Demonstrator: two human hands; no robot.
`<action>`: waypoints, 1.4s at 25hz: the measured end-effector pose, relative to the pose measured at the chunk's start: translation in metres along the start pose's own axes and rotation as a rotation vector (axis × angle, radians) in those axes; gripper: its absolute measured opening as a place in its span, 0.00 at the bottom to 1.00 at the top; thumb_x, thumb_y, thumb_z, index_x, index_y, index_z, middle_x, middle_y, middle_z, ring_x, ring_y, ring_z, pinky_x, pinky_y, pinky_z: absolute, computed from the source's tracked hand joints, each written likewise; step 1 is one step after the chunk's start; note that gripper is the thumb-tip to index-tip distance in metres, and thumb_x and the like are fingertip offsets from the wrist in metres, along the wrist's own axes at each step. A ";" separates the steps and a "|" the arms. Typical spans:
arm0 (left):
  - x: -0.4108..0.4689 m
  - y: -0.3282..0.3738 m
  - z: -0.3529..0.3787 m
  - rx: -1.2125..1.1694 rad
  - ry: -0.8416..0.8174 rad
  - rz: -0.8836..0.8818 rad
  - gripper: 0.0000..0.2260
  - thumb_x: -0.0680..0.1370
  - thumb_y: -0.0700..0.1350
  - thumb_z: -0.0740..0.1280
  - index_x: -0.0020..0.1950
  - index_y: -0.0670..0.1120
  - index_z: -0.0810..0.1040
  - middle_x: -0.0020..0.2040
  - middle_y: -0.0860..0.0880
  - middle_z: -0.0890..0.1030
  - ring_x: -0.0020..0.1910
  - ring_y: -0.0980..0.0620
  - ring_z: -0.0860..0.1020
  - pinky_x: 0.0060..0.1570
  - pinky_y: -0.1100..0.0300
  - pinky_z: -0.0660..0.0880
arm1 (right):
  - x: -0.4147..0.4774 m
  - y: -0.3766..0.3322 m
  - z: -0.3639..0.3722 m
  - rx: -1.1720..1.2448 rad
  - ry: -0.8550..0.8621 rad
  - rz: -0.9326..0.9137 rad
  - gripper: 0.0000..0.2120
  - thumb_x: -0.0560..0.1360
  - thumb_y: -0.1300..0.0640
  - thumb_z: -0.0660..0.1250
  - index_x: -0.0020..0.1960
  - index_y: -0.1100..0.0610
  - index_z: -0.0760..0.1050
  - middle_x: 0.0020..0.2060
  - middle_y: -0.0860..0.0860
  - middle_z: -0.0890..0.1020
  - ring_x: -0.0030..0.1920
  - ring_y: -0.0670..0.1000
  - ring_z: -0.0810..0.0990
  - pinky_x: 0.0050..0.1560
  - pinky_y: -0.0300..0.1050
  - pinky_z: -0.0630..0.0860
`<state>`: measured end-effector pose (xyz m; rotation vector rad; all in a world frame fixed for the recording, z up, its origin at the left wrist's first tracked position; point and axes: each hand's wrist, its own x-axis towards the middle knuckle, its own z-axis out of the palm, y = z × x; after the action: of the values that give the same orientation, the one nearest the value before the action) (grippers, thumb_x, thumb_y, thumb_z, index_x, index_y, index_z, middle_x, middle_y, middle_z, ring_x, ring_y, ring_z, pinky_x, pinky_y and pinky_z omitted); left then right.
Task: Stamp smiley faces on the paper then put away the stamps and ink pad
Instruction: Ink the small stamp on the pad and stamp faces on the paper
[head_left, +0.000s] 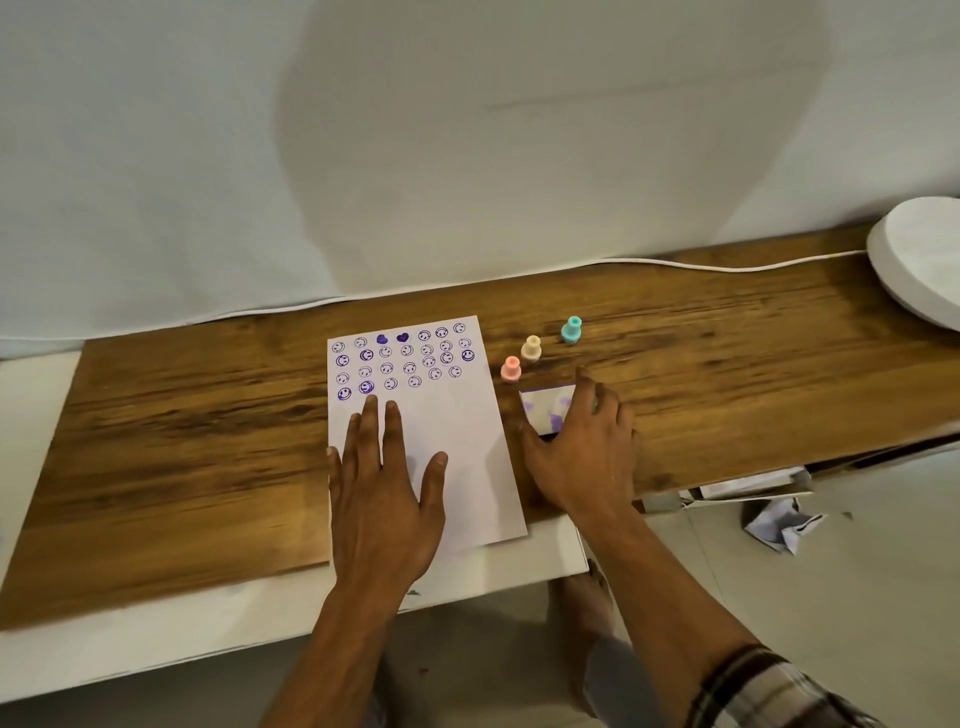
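Beyond the left hand's little-finger side, the brown wood-grain desk (182, 441) lies bare out to its left edge, above a white ledge along the near side. The left hand (387, 499) lies flat, fingers spread and gripping nothing, on the lower blank half of the white sheet of paper (462, 441), whose near edge overhangs the desk's front edge. Just past its fingertips run rows of purple stamped smiley faces (402, 364), with two solid purple hearts in the top row; no words or brand marks can be read anywhere. Between the two hands only a narrow strip of desk shows beside the paper's right edge. The right hand (582, 447) is cupped over the white rectangular ink pad smudged with purple (548, 408), thumb at its near edge and fingers along its far right side, touching it; a firm grip cannot be judged. Just beyond this hand's fingertips three small peg-shaped plastic stamps stand upright in a slanting line, each apart from the next: the pink stamp (511, 369) nearest the paper, the beige stamp (531, 348) in the middle, the teal stamp (571, 330) farthest. Right of that hand the desk stays bare until a white round object (919, 260) at its far corner, with a white cable (727, 266) along the back edge.
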<state>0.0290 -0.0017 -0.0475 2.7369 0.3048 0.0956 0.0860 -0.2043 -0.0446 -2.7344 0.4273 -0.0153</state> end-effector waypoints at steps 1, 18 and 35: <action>0.001 0.000 0.000 -0.001 -0.006 -0.002 0.37 0.79 0.69 0.52 0.84 0.53 0.50 0.86 0.51 0.50 0.84 0.47 0.50 0.81 0.46 0.45 | 0.000 -0.001 -0.001 0.022 -0.014 0.012 0.45 0.72 0.27 0.64 0.79 0.52 0.57 0.77 0.56 0.68 0.75 0.60 0.67 0.71 0.60 0.68; 0.004 -0.002 0.001 -0.044 0.001 -0.039 0.38 0.78 0.68 0.52 0.84 0.53 0.50 0.86 0.51 0.50 0.84 0.47 0.51 0.81 0.46 0.46 | 0.079 0.051 -0.030 0.069 0.006 0.084 0.32 0.79 0.38 0.66 0.78 0.53 0.67 0.78 0.61 0.64 0.76 0.63 0.62 0.74 0.63 0.64; 0.002 0.014 -0.015 -0.370 0.030 -0.100 0.28 0.79 0.60 0.66 0.77 0.54 0.69 0.79 0.50 0.70 0.76 0.48 0.71 0.74 0.44 0.69 | 0.046 -0.034 0.001 0.383 -0.039 -0.220 0.09 0.77 0.53 0.75 0.57 0.44 0.81 0.47 0.39 0.82 0.47 0.44 0.81 0.44 0.36 0.73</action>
<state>0.0322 -0.0087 -0.0282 2.3517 0.3892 0.1499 0.1402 -0.1870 -0.0355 -2.3841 0.0958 -0.0915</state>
